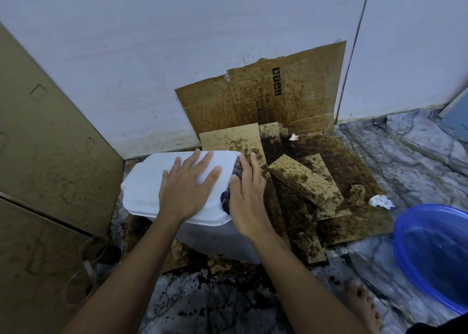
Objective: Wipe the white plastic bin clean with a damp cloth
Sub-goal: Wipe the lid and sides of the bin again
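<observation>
White plastic bin (pixel 152 181), rectangular with rounded corners, stands on the floor by the foot of a pale wall (pixel 152 55). Its lower front is covered by the person's forearms. Whether the broad upper face is a lid or the base cannot be told. That face looks smooth and mostly clean, with a few small dark specks near its front rim.

The left hand (pixel 188 189) lies flat on that face, fingers straight and spread. The right hand (pixel 247 199), fingers also straight, presses a dark checked cloth (pixel 225 199) against the bin's right edge. Only two strips of the cloth show past the hand, so its size and wetness are unclear.

Brown-spattered sheets of flattened cardboard (pixel 278 98) lie under and to the right of the bin, one leaning on the wall. A crumpled white tissue (pixel 379 201) rests on them. A large brown cardboard box (pixel 50 143) stands just left of the bin. A blue plastic basin (pixel 430 252) is cut off at the right edge, its contents hard to make out. A bare foot (pixel 362 306) rests on the spotted marble floor (pixel 417 156).
</observation>
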A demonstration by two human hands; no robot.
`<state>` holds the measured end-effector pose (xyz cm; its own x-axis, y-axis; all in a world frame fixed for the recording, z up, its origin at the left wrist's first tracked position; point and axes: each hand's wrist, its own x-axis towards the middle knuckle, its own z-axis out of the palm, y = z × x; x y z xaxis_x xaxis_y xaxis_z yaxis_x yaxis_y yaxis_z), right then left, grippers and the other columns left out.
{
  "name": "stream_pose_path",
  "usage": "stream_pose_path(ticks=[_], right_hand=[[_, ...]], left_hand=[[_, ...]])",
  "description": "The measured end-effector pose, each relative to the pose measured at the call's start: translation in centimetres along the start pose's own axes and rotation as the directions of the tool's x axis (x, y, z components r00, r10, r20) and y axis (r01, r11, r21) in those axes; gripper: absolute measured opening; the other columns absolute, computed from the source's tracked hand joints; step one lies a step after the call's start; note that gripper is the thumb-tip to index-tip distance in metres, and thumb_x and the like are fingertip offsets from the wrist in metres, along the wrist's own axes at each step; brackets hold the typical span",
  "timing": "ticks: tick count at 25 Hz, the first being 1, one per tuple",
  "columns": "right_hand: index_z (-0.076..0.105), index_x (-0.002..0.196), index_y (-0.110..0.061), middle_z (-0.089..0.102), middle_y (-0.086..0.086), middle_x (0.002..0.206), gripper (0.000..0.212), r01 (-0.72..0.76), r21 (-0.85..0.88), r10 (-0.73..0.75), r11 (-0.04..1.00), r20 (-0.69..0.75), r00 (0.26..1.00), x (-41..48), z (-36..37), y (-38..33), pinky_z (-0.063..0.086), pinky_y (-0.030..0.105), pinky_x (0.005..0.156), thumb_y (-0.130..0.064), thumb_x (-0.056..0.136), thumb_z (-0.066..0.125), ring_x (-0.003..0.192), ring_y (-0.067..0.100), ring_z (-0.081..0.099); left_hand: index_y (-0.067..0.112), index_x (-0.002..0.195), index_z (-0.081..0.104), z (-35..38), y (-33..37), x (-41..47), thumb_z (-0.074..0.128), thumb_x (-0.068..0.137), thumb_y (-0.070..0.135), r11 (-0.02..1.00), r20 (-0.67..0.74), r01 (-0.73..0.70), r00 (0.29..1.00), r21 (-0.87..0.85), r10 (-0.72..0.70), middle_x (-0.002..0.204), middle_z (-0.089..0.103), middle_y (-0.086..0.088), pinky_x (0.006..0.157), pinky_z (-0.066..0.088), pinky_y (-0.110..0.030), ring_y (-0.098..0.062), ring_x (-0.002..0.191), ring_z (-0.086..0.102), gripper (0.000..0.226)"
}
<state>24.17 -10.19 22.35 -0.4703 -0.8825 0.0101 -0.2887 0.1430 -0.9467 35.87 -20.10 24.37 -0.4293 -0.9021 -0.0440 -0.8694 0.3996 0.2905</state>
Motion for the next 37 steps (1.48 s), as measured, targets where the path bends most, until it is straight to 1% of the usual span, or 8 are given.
stream_pose_path(ticks=[4, 8, 13, 18, 22, 29, 34, 37], right_hand=[[0.008, 0.160, -0.031, -0.015, -0.023, 0.164, 0.054, 0.043, -0.064, -0.045, 0.997, -0.018, 0.999, -3.2, 1.5, -0.4, 0.017, 0.039, 0.123, -0.037, 0.109, 0.023, 0.147, -0.001, -0.005], [0.002, 0.161, -0.029, -0.022, -0.023, 0.163, 0.057, 0.042, -0.101, -0.045, 0.994, -0.032, 0.998, -5.4, 2.9, -0.7, 0.009, 0.030, 0.123, -0.041, 0.108, 0.018, 0.133, -0.020, -0.023], [0.005, 0.161, -0.030, -0.019, -0.023, 0.164, 0.055, 0.043, -0.056, -0.045, 0.998, -0.026, 0.999, -3.9, 2.1, -0.6, 0.014, 0.033, 0.122, -0.038, 0.109, 0.022, 0.140, -0.009, -0.011], [0.014, 0.160, -0.030, -0.010, -0.018, 0.166, 0.052, 0.013, 0.016, -0.014, 1.000, 0.018, 1.000, -0.6, 0.7, -0.7, 0.017, 0.044, 0.121, -0.034, 0.109, 0.027, 0.150, 0.011, -0.002], [0.023, 0.158, -0.028, -0.009, -0.013, 0.167, 0.050, -0.021, -0.005, 0.021, 1.000, 0.039, 0.999, 2.7, -0.4, -0.8, 0.012, 0.044, 0.121, -0.030, 0.109, 0.029, 0.151, 0.015, -0.002], [0.036, 0.149, -0.027, -0.003, -0.013, 0.167, 0.042, -0.017, -0.031, 0.019, 0.999, 0.065, 0.998, 3.7, -0.9, -1.0, 0.016, 0.044, 0.118, -0.028, 0.108, 0.026, 0.150, 0.016, 0.001], [0.025, 0.156, -0.024, -0.007, -0.014, 0.167, 0.048, -0.016, -0.030, 0.017, 0.999, 0.023, 1.000, 1.4, -0.7, -0.7, 0.015, 0.042, 0.120, -0.029, 0.109, 0.026, 0.150, 0.015, 0.001], [0.015, 0.160, -0.022, -0.013, -0.016, 0.166, 0.053, 0.011, -0.039, -0.011, 0.999, 0.011, 1.000, -1.3, 0.0, -0.8, 0.014, 0.032, 0.118, -0.031, 0.109, 0.026, 0.151, 0.011, -0.005]], left_hand=[[0.051, 0.156, 0.020, -0.1, 0.0, 0.4, 0.019, 0.096, 0.074, 1.000, -0.004, -0.003, 1.000, -0.007, 0.003, 0.168, 0.014, 0.016, 0.123, 0.004, -0.059, -0.024, 0.157, 0.009, 0.064], [0.050, 0.156, 0.020, -0.1, 0.0, 0.1, 0.012, 0.088, 0.077, 1.000, -0.002, -0.009, 1.000, -0.009, 0.009, 0.168, 0.015, 0.015, 0.122, 0.004, -0.060, -0.025, 0.157, 0.010, 0.073], [0.050, 0.156, 0.019, -0.2, 0.1, 0.2, 0.021, 0.097, 0.071, 1.000, 0.003, -0.002, 1.000, -0.007, 0.002, 0.169, 0.013, 0.016, 0.123, 0.004, -0.060, -0.025, 0.157, 0.007, 0.063], [0.051, 0.156, 0.019, -0.5, -0.3, 0.3, 0.020, 0.097, 0.072, 1.000, 0.018, 0.007, 1.000, -0.018, -0.007, 0.169, 0.011, 0.018, 0.123, 0.002, -0.057, -0.023, 0.157, 0.005, 0.062], [0.052, 0.155, 0.018, -0.3, -0.5, 0.4, 0.019, 0.097, 0.072, 1.000, 0.021, -0.002, 1.000, -0.011, 0.003, 0.168, 0.011, 0.018, 0.123, 0.002, -0.058, -0.023, 0.157, 0.005, 0.062], [0.052, 0.155, 0.020, -0.3, -0.4, 0.3, 0.021, 0.097, 0.072, 1.000, 0.010, -0.003, 1.000, -0.014, 0.003, 0.168, 0.013, 0.018, 0.123, 0.003, -0.058, -0.023, 0.157, 0.006, 0.061], [0.051, 0.156, 0.021, 0.0, 0.1, 0.0, 0.021, 0.097, 0.072, 1.000, 0.002, -0.013, 1.000, -0.006, 0.013, 0.168, 0.013, 0.016, 0.123, 0.004, -0.058, -0.024, 0.157, 0.007, 0.062], [0.050, 0.156, 0.021, 0.0, 0.2, 0.3, 0.020, 0.097, 0.072, 1.000, -0.004, -0.015, 1.000, 0.006, 0.015, 0.169, 0.015, 0.014, 0.123, 0.005, -0.059, -0.025, 0.157, 0.009, 0.063]])
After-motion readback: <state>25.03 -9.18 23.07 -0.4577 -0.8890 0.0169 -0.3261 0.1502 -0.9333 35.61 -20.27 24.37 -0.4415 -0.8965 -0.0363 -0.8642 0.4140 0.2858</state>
